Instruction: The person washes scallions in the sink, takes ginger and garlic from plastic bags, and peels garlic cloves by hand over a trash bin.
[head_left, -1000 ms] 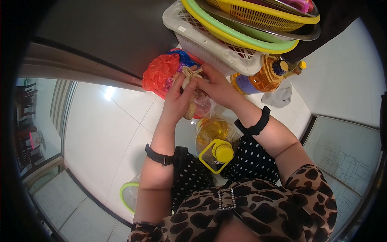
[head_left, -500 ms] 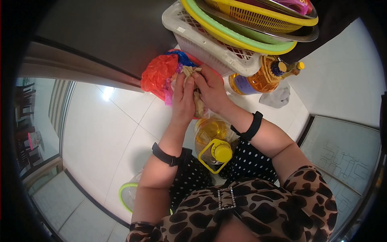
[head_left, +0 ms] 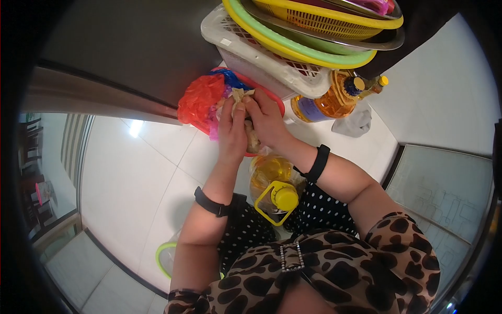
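Note:
Both hands are together over a red basin (head_left: 277, 99), pinching the gathered top of a crumpled beige bag (head_left: 241, 93). My left hand (head_left: 232, 125) grips it from the left, thumb and fingers closed. From the other side my right hand (head_left: 267, 119) holds the same bunched part, with the thumbs close together. Below the fingers the lumpy lower part of the bag (head_left: 253, 141) shows; what is inside cannot be made out. Beside my left hand, a red plastic bag (head_left: 201, 99), a blue bag (head_left: 234, 79) and a pink bag (head_left: 214, 131) lie in or over the basin.
A large oil bottle (head_left: 285, 200) with yellow cap and handle stands between my knees. Behind the basin, a white crate (head_left: 251, 57) carries stacked colanders (head_left: 324, 21) and bowls. More oil bottles (head_left: 324, 102) and a grey cloth (head_left: 351, 123) are right. A green-rimmed container (head_left: 163, 259) sits lower left.
The view has shifted slightly, so the crate and bottles appear a little further left. Both hands keep their hold on the beige bag, with only small finger movement.

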Available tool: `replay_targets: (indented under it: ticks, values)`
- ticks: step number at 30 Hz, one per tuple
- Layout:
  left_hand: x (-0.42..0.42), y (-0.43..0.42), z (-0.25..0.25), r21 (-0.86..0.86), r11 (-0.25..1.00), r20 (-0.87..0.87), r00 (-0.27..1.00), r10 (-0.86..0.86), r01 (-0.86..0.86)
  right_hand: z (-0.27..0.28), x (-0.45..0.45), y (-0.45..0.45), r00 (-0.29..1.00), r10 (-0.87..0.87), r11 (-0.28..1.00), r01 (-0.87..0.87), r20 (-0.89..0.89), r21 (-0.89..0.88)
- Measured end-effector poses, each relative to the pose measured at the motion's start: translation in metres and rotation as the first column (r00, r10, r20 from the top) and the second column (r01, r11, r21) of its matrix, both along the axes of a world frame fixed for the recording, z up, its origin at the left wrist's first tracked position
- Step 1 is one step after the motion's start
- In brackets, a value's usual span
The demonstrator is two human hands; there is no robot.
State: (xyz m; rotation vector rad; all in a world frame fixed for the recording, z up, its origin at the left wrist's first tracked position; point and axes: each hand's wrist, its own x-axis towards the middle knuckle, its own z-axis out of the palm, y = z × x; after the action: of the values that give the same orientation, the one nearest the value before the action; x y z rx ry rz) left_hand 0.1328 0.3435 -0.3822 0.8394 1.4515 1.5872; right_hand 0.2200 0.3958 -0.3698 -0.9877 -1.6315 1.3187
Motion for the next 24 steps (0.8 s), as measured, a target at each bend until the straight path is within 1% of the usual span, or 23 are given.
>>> replay_targets:
  ticks: [6, 7, 9, 10, 11, 12, 13, 14, 15, 16, 17, 18, 19, 21, 22, 23, 24]
  values:
    - [-0.002, -0.001, -0.007, -0.012, 1.0, -0.046, 0.999, -0.02, 0.019, 0.001, 0.003, -0.001, 0.998, -0.017, 1.0, 0.016, 0.055, 0.003]
    - [-0.001, 0.0, -0.008, -0.007, 1.0, -0.046, 0.999, -0.029, 0.029, 0.0, 0.003, 0.0, 0.998, -0.016, 0.999, 0.014, 0.066, 0.042]
    - [-0.004, 0.002, -0.009, -0.087, 0.996, -0.044, 0.999, 0.019, -0.022, -0.003, 0.004, 0.006, 0.997, -0.018, 0.996, 0.011, 0.073, 0.084]
    - [-0.007, 0.002, -0.008, -0.084, 0.996, -0.046, 0.999, 0.016, -0.02, -0.005, 0.006, 0.011, 0.995, 0.07, 0.996, -0.073, 0.075, 0.044]
    - [-0.011, 0.002, -0.008, -0.145, 0.989, 0.028, 1.0, 0.006, -0.002, -0.007, 0.008, 0.014, 0.985, 0.157, 0.987, -0.158, 0.073, 0.003]
    - [-0.012, 0.002, -0.009, -0.203, 0.979, 0.103, 0.995, 0.002, 0.019, -0.002, 0.01, 0.015, 0.985, 0.156, 0.988, -0.157, 0.073, 0.004]
    - [-0.01, 0.002, 0.003, -0.203, 0.979, 0.104, 0.995, 0.002, 0.019, 0.009, 0.011, 0.015, 0.966, 0.199, 0.98, -0.192, 0.167, -0.056]
    - [-0.009, 0.001, 0.017, -0.18, 0.979, 0.169, 0.983, -0.067, 0.098, 0.016, 0.012, 0.015, 0.935, 0.244, 0.968, -0.22, 0.256, -0.119]
    - [-0.009, 0.0, 0.026, -0.153, 0.973, 0.232, 0.963, -0.137, 0.175, 0.018, 0.014, 0.015, 0.936, 0.243, 0.968, -0.218, 0.256, -0.122]
    - [-0.011, -0.001, 0.019, -0.155, 0.972, 0.233, 0.963, -0.137, 0.175, 0.019, 0.015, 0.017, 0.926, 0.291, 0.949, -0.247, 0.239, -0.197]
    - [-0.015, 0.0, 0.006, -0.203, 0.968, 0.209, 0.972, -0.103, 0.146, 0.02, 0.015, 0.019, 0.915, 0.339, 0.922, -0.276, 0.219, -0.271]
    - [-0.016, 0.001, 0.006, -0.25, 0.961, 0.182, 0.981, -0.07, 0.115, 0.021, 0.015, 0.019, 0.915, 0.34, 0.921, -0.278, 0.218, -0.271]
    - [-0.016, 0.0, 0.007, -0.252, 0.961, 0.181, 0.981, -0.069, 0.114, 0.02, 0.014, 0.019, 0.917, 0.338, 0.922, -0.279, 0.21, -0.268]
    - [-0.011, -0.001, 0.012, -0.184, 0.976, 0.289, 0.956, -0.056, 0.113, 0.015, 0.012, 0.016, 0.919, 0.34, 0.922, -0.283, 0.201, -0.265]
    - [-0.009, -0.001, 0.013, -0.184, 0.977, 0.287, 0.956, -0.054, 0.111, 0.006, 0.009, 0.014, 0.955, 0.252, 0.965, -0.236, 0.155, -0.113]
    - [-0.007, -0.001, 0.014, -0.178, 0.981, 0.207, 0.978, -0.039, 0.077, -0.001, 0.008, 0.013, 0.981, 0.169, 0.984, -0.173, 0.093, 0.038]
    - [-0.005, 0.0, 0.014, -0.17, 0.984, 0.126, 0.992, -0.022, 0.044, -0.003, 0.007, 0.013, 0.981, 0.171, 0.984, -0.175, 0.092, 0.039]
